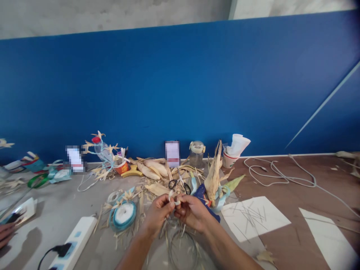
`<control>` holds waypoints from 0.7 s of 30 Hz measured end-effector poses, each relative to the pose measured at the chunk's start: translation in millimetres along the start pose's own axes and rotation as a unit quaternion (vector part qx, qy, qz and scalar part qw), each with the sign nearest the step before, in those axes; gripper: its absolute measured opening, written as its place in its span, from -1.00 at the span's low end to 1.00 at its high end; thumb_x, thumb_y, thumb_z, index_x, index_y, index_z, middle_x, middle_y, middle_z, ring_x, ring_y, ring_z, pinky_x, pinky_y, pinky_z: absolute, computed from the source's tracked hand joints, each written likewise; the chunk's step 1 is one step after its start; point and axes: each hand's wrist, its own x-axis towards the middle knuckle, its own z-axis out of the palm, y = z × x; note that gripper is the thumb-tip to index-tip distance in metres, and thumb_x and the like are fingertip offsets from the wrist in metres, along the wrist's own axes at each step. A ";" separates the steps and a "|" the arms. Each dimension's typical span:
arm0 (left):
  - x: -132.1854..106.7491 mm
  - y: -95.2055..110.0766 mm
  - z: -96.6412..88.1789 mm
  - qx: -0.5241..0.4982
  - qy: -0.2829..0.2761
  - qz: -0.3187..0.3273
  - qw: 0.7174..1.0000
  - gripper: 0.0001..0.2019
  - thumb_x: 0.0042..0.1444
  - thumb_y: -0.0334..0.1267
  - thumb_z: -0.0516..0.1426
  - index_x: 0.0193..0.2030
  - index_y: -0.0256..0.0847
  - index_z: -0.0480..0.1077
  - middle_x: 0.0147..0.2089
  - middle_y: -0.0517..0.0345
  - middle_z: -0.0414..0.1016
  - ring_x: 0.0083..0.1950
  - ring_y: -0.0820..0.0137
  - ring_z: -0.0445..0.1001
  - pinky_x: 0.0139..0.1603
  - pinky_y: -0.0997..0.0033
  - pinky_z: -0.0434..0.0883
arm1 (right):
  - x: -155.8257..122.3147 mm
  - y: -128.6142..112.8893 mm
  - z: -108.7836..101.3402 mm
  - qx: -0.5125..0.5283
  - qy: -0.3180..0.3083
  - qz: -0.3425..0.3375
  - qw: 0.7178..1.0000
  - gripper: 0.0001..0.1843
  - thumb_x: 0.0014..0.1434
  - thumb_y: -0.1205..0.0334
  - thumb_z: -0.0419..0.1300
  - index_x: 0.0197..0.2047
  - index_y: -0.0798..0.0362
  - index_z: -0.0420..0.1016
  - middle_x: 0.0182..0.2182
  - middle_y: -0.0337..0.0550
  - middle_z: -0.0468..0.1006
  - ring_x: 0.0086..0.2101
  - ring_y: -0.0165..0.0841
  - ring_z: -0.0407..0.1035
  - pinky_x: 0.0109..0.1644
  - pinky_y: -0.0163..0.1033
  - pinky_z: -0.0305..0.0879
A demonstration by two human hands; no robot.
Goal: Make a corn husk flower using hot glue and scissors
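Observation:
My left hand and my right hand meet above the middle of the table. Between their pinched fingertips is a small pale curled strip; whether it is husk or tape I cannot tell. Just behind them, scissors with black handles lie on scattered dried corn husk pieces. Left of my left hand sits a spool of blue ribbon. A dark blue tool, partly hidden, lies behind my right hand beside an upright bundle of dried husk. Below my hands is a loop of thin wire.
A white power strip is at the left front. Thin wires lie on a white sheet at the right. A glass jar, paper cups and a phone line the blue partition. Another person's hand shows far left.

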 end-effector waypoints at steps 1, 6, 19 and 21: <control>-0.2 1.3 -0.2 0.002 0.004 0.001 1.000 -0.72 -0.10 -0.06 0.31 -0.50 -0.22 0.42 -0.55 0.21 0.36 -0.58 0.52 0.04 -0.53 0.41 -0.03 | 0.6 0.0 -1.2 -0.001 -0.004 0.001 1.000 -0.90 -0.25 0.31 0.25 -0.62 0.11 0.38 -0.69 -0.34 0.34 -0.68 -0.56 0.05 -0.52 -0.38 0.07; -0.5 12.3 0.4 0.037 0.082 0.013 0.996 -0.77 -0.03 -0.13 0.27 -0.56 -0.16 0.38 -0.64 0.28 0.24 -0.57 0.50 0.06 -0.50 0.41 0.01 | 3.1 0.6 -4.9 0.007 0.064 -0.048 0.997 -0.68 -0.12 0.01 0.32 -0.44 0.13 0.49 -0.56 -0.28 0.43 -0.65 -0.53 0.14 -0.53 -0.37 0.06; 5.1 -1.6 1.6 0.102 0.123 0.026 0.987 -0.78 -0.13 -0.17 0.29 -0.58 -0.19 0.36 -0.66 0.32 0.18 -0.58 0.50 0.06 -0.52 0.44 0.02 | 13.1 19.9 -9.9 -0.282 0.120 -0.240 0.921 -0.83 -0.13 0.18 0.29 -0.47 0.07 0.42 -0.55 -0.30 0.39 -0.49 -0.42 0.23 -0.35 -0.30 0.14; 4.7 -2.0 3.7 0.096 0.106 0.028 0.989 -0.75 -0.13 -0.13 0.30 -0.57 -0.21 0.36 -0.66 0.34 0.16 -0.58 0.53 0.03 -0.53 0.46 0.02 | 13.2 18.1 -11.2 -0.273 0.119 -0.256 0.920 -0.85 -0.12 0.19 0.27 -0.48 0.06 0.41 -0.56 -0.32 0.35 -0.50 -0.42 0.22 -0.36 -0.30 0.14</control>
